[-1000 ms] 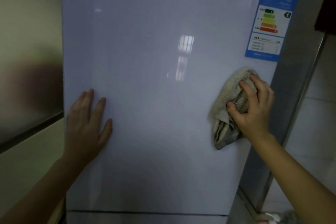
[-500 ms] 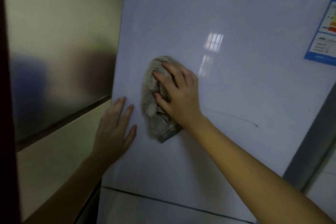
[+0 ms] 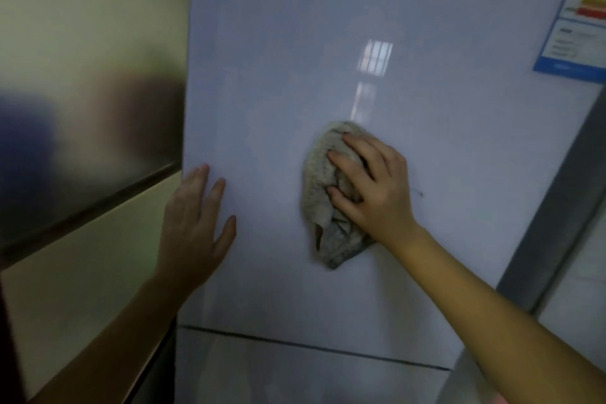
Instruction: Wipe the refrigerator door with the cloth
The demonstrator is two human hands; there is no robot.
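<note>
Cloth (image 3: 319, 180): grey-beige towelling bunched into a wad, pressed against the refrigerator door (image 3: 295, 59) about halfway up what I can see of it, a little right of centre. One loose corner hangs down below my wrist.
Right hand (image 3: 377, 190): right on top of the cloth, fingers spread and bent over the wad, thumb dug into its lower fold. I've got it gripped and pushed onto the door at once.
Left hand (image 3: 193, 223): flat on the door near its left edge, fingers straight and pointing up, thumb out to the side. It holds nothing and sits well apart from the cloth.
Door surface: pale and glossy, filling most of my view.
Window reflection (image 3: 373, 57): a barred glint on the door just above the cloth.
Dark mark (image 3: 419, 193): a small smudge on the door just right of my right hand. I can't tell what it is.
Energy label (image 3: 577, 16): blue border and coloured bars, up in the door's top right corner and cut off by the edge of my view. The print is too blurred to read.
Seam (image 3: 311, 346): a dark line across the fridge below both hands, with the lower door (image 3: 295, 377) beneath it.
Fridge side (image 3: 557, 223): a grey strip running down on the right.
Metal panel (image 3: 82, 108): brushed and dull, just left of the fridge, with a cream panel (image 3: 82, 272) below it.
</note>
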